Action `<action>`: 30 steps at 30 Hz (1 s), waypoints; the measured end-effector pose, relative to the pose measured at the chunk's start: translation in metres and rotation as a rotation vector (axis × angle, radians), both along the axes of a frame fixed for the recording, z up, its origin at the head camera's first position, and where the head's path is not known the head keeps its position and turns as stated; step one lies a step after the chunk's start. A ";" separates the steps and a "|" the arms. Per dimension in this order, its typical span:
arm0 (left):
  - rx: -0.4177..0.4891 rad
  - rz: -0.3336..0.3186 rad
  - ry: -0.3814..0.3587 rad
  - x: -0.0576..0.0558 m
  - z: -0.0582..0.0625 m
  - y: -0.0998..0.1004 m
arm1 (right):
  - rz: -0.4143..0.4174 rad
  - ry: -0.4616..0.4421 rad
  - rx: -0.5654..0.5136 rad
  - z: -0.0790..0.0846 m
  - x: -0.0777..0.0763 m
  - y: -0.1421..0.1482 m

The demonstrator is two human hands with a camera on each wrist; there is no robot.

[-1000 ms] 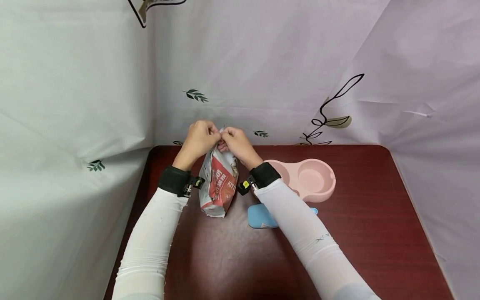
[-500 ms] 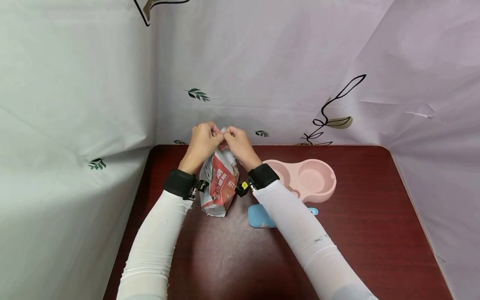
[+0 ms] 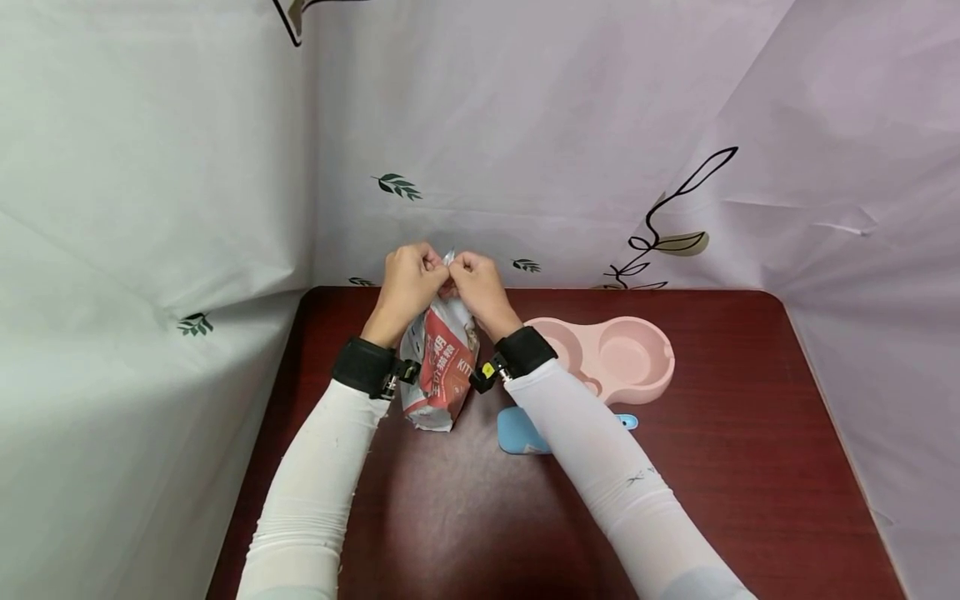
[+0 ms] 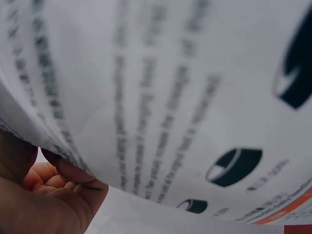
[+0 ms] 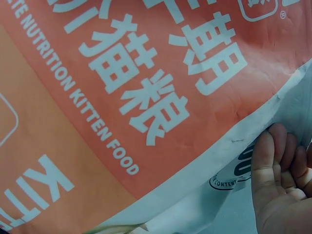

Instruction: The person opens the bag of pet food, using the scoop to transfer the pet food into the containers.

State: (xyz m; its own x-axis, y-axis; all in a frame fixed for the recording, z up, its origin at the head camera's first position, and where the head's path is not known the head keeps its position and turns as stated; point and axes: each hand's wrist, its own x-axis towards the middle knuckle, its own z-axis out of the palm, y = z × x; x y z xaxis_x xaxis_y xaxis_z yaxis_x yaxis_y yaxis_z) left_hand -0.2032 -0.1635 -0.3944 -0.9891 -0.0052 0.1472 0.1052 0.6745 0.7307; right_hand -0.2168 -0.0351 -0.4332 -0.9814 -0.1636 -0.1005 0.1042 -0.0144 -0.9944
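Note:
A red, orange and white bag of kitten food (image 3: 446,367) stands on the table, its lettering large in the right wrist view. My left hand (image 3: 407,279) pinches the bag's top edge from the left, fingers curled. From the right, my right hand (image 3: 478,287) pinches the same edge, and the two hands nearly meet. A small tip of the bag sticks up between them. The bag's printed side fills the left wrist view, with part of my left hand (image 4: 53,195) at its lower left. Whether the top is sealed is hidden by the fingers.
A pink double bowl (image 3: 600,354) sits right of the bag, partly behind my right forearm. Below it lies a light blue object (image 3: 521,432), mostly under that forearm, with a small blue end (image 3: 628,422) showing beyond. A patterned curtain (image 3: 525,150) hangs behind the dark red table (image 3: 750,450).
My left hand has shifted slightly right, closer to the right hand, over the last second. Both hands stay at the bag's top edge, and the bag has hardly moved.

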 end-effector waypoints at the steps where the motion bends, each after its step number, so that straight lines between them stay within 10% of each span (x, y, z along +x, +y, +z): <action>1: 0.005 0.002 0.001 0.000 0.000 0.000 | -0.004 0.002 -0.001 0.000 0.000 0.000; 20: 0.048 0.069 0.024 0.000 -0.004 0.002 | -0.051 0.104 0.096 -0.002 -0.003 0.003; 30: 0.089 0.028 -0.009 0.000 -0.005 -0.007 | 0.119 -0.061 -0.016 0.008 -0.008 0.009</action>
State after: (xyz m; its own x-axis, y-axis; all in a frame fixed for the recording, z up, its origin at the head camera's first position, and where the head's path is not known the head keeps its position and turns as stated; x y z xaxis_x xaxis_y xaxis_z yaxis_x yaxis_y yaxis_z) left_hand -0.2028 -0.1706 -0.3998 -0.9897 -0.0451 0.1362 0.0808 0.6096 0.7886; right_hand -0.2244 -0.0259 -0.4251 -0.9470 -0.2809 -0.1556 0.1662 -0.0142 -0.9860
